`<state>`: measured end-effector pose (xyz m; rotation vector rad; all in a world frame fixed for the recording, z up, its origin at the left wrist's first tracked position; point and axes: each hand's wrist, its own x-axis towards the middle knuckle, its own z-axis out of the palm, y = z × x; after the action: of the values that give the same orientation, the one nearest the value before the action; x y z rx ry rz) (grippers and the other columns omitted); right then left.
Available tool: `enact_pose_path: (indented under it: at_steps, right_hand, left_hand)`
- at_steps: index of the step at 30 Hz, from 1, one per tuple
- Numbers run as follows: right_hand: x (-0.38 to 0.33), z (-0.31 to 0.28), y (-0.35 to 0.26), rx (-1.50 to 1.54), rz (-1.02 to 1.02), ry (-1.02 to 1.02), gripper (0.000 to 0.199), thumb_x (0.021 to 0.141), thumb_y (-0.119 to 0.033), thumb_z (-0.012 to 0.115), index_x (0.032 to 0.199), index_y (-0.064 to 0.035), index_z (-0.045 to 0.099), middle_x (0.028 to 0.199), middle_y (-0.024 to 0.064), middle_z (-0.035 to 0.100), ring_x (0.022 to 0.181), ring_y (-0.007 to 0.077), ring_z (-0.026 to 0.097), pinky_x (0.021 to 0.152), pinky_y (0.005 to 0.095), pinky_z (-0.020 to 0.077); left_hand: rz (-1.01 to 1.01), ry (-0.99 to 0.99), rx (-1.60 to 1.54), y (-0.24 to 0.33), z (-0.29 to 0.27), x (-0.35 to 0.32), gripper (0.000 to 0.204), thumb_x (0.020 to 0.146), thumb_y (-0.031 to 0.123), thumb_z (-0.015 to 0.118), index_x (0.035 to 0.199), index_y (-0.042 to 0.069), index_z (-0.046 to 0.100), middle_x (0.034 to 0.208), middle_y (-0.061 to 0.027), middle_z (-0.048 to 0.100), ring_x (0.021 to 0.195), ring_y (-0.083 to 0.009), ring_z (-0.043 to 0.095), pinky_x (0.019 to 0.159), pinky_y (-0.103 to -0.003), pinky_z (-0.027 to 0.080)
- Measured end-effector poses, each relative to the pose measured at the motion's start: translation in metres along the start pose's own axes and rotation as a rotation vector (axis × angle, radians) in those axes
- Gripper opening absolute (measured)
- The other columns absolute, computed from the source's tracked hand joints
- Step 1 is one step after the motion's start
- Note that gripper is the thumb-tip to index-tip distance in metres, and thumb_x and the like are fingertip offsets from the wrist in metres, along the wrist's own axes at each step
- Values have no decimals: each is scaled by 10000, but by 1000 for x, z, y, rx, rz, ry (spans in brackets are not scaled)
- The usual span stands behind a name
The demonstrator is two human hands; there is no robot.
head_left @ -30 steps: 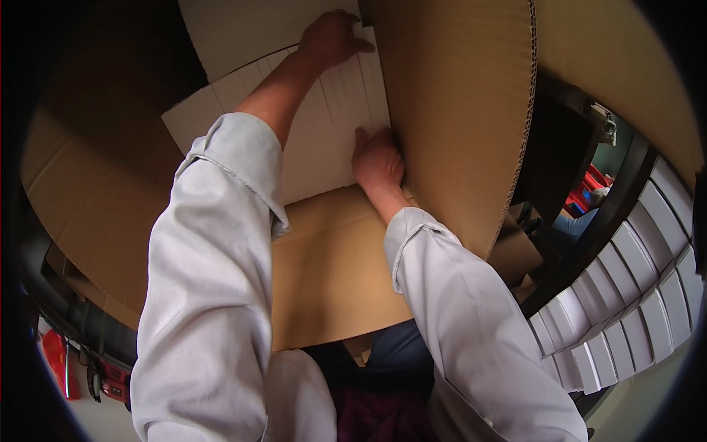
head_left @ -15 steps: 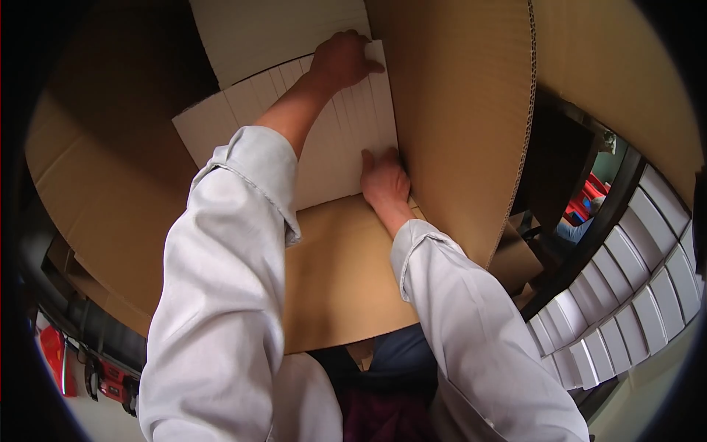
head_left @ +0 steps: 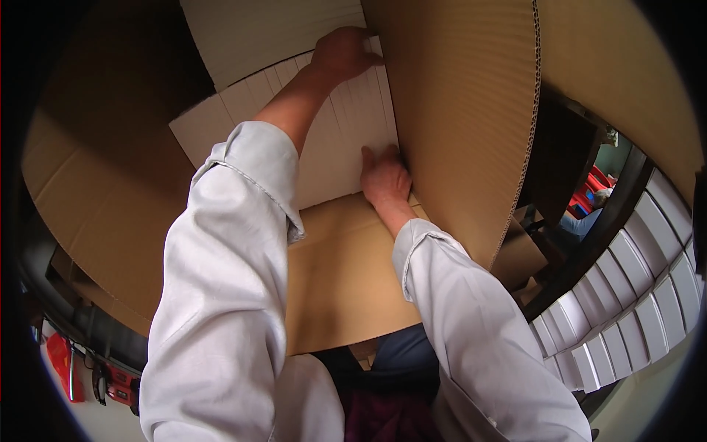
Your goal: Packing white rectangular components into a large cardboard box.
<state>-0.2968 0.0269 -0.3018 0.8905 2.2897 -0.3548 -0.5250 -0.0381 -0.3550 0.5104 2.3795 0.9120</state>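
A tight row of slim white boxes [head_left: 317,173] stands inside a large brown cardboard carton [head_left: 464,110]. My left hand [head_left: 342,55] reaches across the row to its far right corner, fingers bent over the far edge and thumb on top, beside the carton's right wall. At the near right corner, my right hand [head_left: 386,177] closes on the end of the row, its thumb up on the white surface and its other fingers by the wall. Those fingertips are partly hidden. Behind the row lies another white block or stack [head_left: 272,33], its kind unclear.
A brown carton flap [head_left: 346,280] lies between my forearms. On the right, beyond the carton wall, white boxes [head_left: 626,295] are stacked in rows. Red items [head_left: 593,188] show through a gap there. A red and black object [head_left: 118,383] sits at lower left.
The view has shifted slightly. My left fingers have moved a little along the row's far corner toward the carton wall. My right hand stays at the near corner.
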Motion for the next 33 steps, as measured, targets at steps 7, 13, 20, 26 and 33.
enact_pose_path:
  at_steps: [7, 13, 20, 26, 33]
  right_hand:
    - [3, -6, -8, 32, 48, -78, 559, 985, -518, 515, 1140, 19, 533, 1061, 303, 674, 1005, 449, 671, 892, 518, 524]
    - [2, -9, -14, 65, 131, -115, 615, 990, -540, 486, 1215, 31, 517, 1105, 304, 667, 1062, 458, 656, 921, 520, 515]
    - [1, -21, -24, 137, 154, -177, 593, 979, -502, 544, 1225, 37, 531, 1157, 292, 659, 1074, 435, 662, 929, 516, 518]
    - [2, -13, -32, 172, 189, -85, 690, 943, -538, 594, 1236, 84, 534, 1253, 306, 604, 1174, 422, 616, 968, 483, 508]
    - [5, -15, -37, 206, 236, -97, 729, 900, -550, 659, 1231, 90, 550, 1231, 272, 603, 1147, 382, 631, 972, 437, 518]
  left_hand:
    - [-83, -62, 20, 5, -1, -4, 610, 770, 422, 806, 1273, 100, 684, 1215, -157, 698, 1163, -329, 643, 997, -419, 513]
    - [7, -64, 62, 8, -4, -3, 582, 800, 414, 787, 1279, 102, 676, 1215, -162, 693, 1154, -342, 643, 989, -436, 518]
    - [84, -66, 193, -8, 0, -13, 592, 854, 398, 732, 1347, 93, 613, 1247, -170, 667, 1144, -358, 637, 967, -454, 521]
    - [252, 279, 334, -11, -12, -45, 494, 875, 280, 719, 1272, 11, 599, 1209, -226, 641, 1139, -392, 606, 968, -477, 491]
    - [161, 217, 289, 0, -4, -107, 529, 886, 244, 701, 1334, -2, 563, 1356, -270, 564, 1250, -423, 537, 1076, -478, 436]
